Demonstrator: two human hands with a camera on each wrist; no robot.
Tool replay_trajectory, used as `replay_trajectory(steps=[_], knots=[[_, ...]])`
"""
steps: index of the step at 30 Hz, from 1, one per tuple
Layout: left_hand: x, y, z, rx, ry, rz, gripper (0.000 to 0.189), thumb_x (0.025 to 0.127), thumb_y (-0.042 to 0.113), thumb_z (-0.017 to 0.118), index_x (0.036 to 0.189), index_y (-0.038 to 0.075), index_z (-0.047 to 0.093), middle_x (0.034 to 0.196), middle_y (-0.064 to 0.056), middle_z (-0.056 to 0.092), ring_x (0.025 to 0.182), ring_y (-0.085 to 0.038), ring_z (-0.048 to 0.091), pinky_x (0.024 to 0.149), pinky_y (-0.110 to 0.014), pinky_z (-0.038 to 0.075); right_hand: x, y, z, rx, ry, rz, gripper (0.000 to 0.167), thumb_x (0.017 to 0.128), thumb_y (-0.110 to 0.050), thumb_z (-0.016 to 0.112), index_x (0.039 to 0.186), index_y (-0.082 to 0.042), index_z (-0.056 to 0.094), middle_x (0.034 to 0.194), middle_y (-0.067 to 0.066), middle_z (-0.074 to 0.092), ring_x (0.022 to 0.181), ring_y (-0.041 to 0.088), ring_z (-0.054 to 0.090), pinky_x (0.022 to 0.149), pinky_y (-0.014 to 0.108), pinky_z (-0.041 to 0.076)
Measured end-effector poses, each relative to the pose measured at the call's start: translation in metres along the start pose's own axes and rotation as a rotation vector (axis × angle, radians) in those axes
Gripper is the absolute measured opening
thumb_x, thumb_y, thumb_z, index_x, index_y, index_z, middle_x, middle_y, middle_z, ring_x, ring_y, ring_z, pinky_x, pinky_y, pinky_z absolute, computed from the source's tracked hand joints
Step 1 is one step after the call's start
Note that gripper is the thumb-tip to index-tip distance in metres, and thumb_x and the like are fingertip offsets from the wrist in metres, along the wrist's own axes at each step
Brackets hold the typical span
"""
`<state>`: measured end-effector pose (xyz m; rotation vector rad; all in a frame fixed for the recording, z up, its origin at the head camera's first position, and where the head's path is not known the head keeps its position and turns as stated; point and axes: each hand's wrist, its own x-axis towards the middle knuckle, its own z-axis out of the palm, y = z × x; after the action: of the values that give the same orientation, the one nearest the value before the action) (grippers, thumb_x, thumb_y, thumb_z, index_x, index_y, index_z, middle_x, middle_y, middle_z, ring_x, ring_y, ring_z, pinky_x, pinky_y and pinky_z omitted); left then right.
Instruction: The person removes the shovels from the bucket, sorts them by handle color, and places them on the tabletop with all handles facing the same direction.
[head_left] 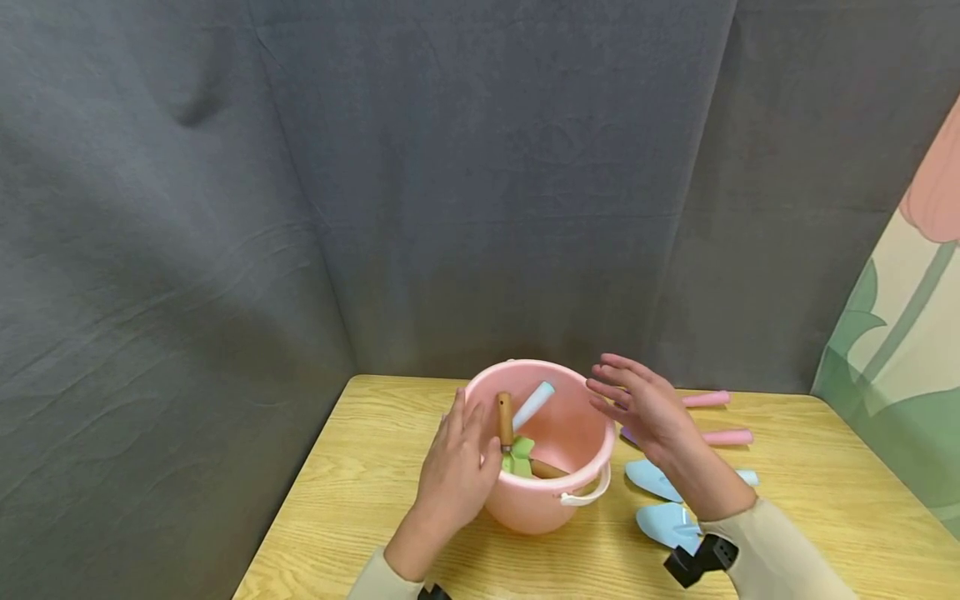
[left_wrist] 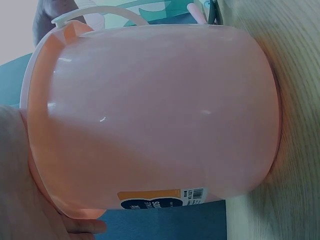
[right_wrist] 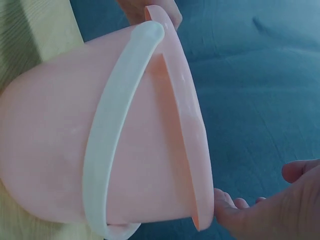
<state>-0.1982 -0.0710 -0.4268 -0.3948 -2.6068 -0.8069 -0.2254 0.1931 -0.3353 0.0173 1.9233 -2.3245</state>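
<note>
A pink bucket [head_left: 528, 510] stands upright on the table between my two hands. My left hand [head_left: 459, 475] lies against the left side of its rim, with the fingers extended. On the right, my right hand [head_left: 654, 408] is at the rim with fingers loosely extended; the right wrist view shows its fingertips by the rim edge. Inside the bucket are a wooden handle [head_left: 506, 421], a light blue handle [head_left: 534, 402], green tool heads [head_left: 519, 457] and a second wooden handle [head_left: 546, 470]. A white bail handle [right_wrist: 107, 125] hangs down the bucket's side.
To the bucket's right lie two light blue trowels [head_left: 663, 523], partly behind my right arm, and two tools with pink handles [head_left: 727, 437]. Grey cloth [head_left: 487, 183] rises behind the wooden table [head_left: 330, 500]. A flower-patterned panel [head_left: 900, 350] stands at the right.
</note>
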Motion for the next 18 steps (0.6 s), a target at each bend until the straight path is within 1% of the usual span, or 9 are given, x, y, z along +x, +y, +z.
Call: replay_trajectory(steps=[5,9,11,14,18], knots=[[0.0,0.001,0.0,-0.01,0.002,-0.001,0.057,0.101,0.033,0.053,0.15,0.005,0.047,0.165,-0.021,0.023,0.146,-0.043,0.035,0.118,-0.057,0.03,0.005,0.001,0.009,-0.005,-0.015,0.033,0.053,0.104,-0.02,0.054,0.15,-0.003,0.035,0.127,0.002,0.055,0.117,0.015,0.066,0.103,0.035,0.052],[0.0,0.002,0.0,-0.007,0.0,-0.004,0.058,0.101,0.034,0.052,0.151,0.006,0.047,0.166,-0.02,0.023,0.146,-0.043,0.035,0.118,-0.057,0.031,0.008,0.003,0.014,0.012,-0.039,0.066,0.052,0.104,-0.019,0.054,0.149,-0.002,0.034,0.127,0.006,0.058,0.109,0.012,0.068,0.104,0.037,0.051],[0.0,0.003,0.001,-0.006,0.002,-0.002,0.058,0.101,0.035,0.052,0.151,0.006,0.047,0.165,-0.02,0.023,0.145,-0.044,0.036,0.117,-0.058,0.032,0.01,0.004,0.017,0.007,-0.045,0.075,0.052,0.104,-0.018,0.053,0.149,-0.001,0.033,0.129,0.009,0.057,0.105,0.01,0.069,0.104,0.039,0.051],[0.0,0.003,0.002,-0.012,0.002,-0.002,0.058,0.101,0.034,0.052,0.151,0.006,0.046,0.166,-0.02,0.023,0.145,-0.044,0.036,0.116,-0.059,0.033,0.012,0.007,0.021,-0.021,-0.05,0.083,0.057,0.104,-0.02,0.053,0.152,0.002,0.03,0.137,0.017,0.054,0.101,0.009,0.069,0.105,0.042,0.05],[0.001,0.004,0.002,-0.011,-0.003,-0.004,0.058,0.101,0.034,0.052,0.152,0.006,0.046,0.166,-0.02,0.022,0.145,-0.044,0.036,0.116,-0.058,0.033,0.014,0.011,0.027,-0.041,-0.074,0.112,0.058,0.105,-0.02,0.051,0.151,0.007,0.03,0.125,0.012,0.062,0.098,0.01,0.069,0.104,0.042,0.051]])
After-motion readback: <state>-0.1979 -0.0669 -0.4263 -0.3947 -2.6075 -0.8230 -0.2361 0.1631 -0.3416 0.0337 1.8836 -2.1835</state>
